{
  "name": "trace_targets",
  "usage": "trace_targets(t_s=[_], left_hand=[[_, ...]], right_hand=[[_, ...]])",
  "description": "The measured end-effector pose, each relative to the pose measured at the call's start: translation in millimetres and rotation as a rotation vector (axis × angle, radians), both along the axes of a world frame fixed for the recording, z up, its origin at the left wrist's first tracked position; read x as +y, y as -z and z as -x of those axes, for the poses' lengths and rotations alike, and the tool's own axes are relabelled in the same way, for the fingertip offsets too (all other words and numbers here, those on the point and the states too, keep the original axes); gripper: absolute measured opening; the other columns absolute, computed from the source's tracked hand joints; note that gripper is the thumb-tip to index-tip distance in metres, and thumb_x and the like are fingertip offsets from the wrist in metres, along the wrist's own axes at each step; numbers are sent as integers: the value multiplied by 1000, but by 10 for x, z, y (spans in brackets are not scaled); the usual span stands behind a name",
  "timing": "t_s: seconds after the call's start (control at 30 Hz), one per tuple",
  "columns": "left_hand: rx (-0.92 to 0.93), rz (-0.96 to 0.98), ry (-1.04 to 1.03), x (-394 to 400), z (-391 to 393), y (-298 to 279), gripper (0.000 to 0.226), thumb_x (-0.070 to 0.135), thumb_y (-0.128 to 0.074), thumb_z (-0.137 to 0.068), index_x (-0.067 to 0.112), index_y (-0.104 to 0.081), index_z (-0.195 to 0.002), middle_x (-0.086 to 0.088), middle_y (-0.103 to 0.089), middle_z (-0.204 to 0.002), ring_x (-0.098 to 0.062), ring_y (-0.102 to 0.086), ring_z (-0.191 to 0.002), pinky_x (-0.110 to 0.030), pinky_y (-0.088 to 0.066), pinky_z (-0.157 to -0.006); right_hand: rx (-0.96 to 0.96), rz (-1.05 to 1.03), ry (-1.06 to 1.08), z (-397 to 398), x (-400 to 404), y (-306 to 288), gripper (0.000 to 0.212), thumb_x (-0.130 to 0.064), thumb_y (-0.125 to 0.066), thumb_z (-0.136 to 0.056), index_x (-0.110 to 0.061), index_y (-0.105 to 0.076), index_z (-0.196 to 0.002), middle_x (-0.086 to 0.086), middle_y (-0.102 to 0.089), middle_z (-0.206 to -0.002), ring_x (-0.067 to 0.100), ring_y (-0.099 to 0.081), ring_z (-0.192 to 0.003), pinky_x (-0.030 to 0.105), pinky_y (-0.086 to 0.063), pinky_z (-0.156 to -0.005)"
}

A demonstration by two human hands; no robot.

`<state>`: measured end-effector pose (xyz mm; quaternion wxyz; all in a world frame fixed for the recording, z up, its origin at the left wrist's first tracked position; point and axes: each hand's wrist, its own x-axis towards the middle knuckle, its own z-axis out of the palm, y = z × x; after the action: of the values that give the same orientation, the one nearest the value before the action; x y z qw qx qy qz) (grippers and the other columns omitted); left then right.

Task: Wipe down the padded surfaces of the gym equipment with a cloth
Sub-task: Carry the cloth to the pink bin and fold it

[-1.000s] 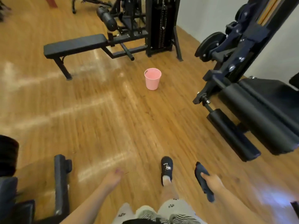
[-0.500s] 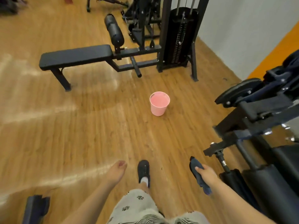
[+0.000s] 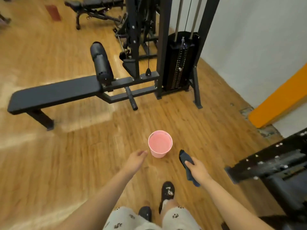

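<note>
Gripping a folded dark blue cloth, the right hand hung beside a small pink plastic bucket of pinkish liquid on the wooden floor; the left hand hung relaxed, empty. Beyond stood a black padded bench.

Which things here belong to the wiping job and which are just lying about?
Job:
cloth, gripped by the right hand
bench pad
roller pad
pink bucket

Just there:
weight stack
far bench
left hand, holding nothing
</note>
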<state>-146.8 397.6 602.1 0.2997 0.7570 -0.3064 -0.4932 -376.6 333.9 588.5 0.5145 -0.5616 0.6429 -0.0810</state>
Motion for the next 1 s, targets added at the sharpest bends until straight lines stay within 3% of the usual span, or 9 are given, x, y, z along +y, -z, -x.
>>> trace_targets(t_s=[0.1, 0.17, 0.27, 0.43, 0.5, 0.6, 0.73, 0.9, 1.0], left_hand=[[231, 77, 68, -820, 12, -313, 34, 38, -52, -95, 18, -57, -122, 1, -60, -123, -13, -55, -113, -25, -40, -95], [258, 115, 114, -1267, 16, -507, 28, 40, -54, -94, 25, -54, -118, 6, -59, -117, -12, -55, -112, -26, -43, -96], [251, 222, 47, -1807, 32, -732, 17, 24, -61, -92, 20, -61, -108, 3, -65, -105, -8, -59, -98, -21, -46, -85], [283, 344, -120, -2367, -18, -881, 13, 8, -58, -91, 8, -65, -102, -7, -69, -99, -18, -64, -94, -21, -53, -78], [298, 393, -128, -2535, -119, -936, 13, 4, -55, -92, 7, -64, -101, -9, -68, -98, -20, -64, -94, -23, -53, -77], [364, 409, 26, -2727, -315, -1060, 15, 5, -52, -94, 6, -61, -105, -7, -67, -96, -19, -64, -92, -23, -54, -74], [361, 402, 178, -2949, -519, -1227, 24, 1, -51, -94, 16, -61, -109, -5, -67, -103, -20, -64, -98, -32, -54, -81], [302, 395, 152, -3123, -704, -1328, 26, 2, -52, -94, 21, -62, -110, -5, -67, -108, -13, -65, -95, -30, -58, -76], [194, 407, 202, -3179, -760, -1348, 21, 10, -57, -93, 21, -61, -111, -4, -67, -106, -7, -66, -89, -23, -57, -70]], right_hand=[[-164, 182, -72, -489, -635, -255, 28, -12, -46, -96, -14, -51, -123, -3, -58, -104, 13, -54, -96, 15, -38, -68], [-254, 245, -120, -741, -999, -434, 35, -10, -45, -96, -23, -47, -129, -9, -56, -110, 7, -52, -101, 9, -38, -71], [-351, 293, -170, -995, -1495, -640, 39, -12, -42, -97, -34, -42, -130, -14, -54, -115, 1, -50, -107, 11, -38, -83], [-348, 299, -368, -1099, -2093, -831, 64, -7, -47, -94, -28, -18, -147, -16, -34, -135, -3, -35, -123, -3, -32, -85], [-411, 278, -352, -1069, -2348, -916, 71, -7, -52, -92, -23, -11, -148, -16, -24, -141, -2, -24, -131, -1, -26, -92], [-574, 131, -126, -1010, -2732, -1044, 73, -17, -56, -91, -23, -12, -148, -10, -28, -144, 8, -29, -133, 15, -32, -98], [-765, -44, -155, -1039, -3030, -1131, 60, -18, -68, -80, -12, -44, -135, 2, -61, -121, 17, -59, -111, 29, -49, -88], [-664, 177, -37, -1149, -3178, -1227, 12, -8, -62, -86, -3, -65, -96, 12, -69, -93, 25, -65, -88, 39, -52, -76], [-517, 360, -60, -1215, -3238, -1298, 9, -8, -61, -86, -10, -65, -78, 5, -67, -77, 20, -63, -77, 33, -50, -68]])
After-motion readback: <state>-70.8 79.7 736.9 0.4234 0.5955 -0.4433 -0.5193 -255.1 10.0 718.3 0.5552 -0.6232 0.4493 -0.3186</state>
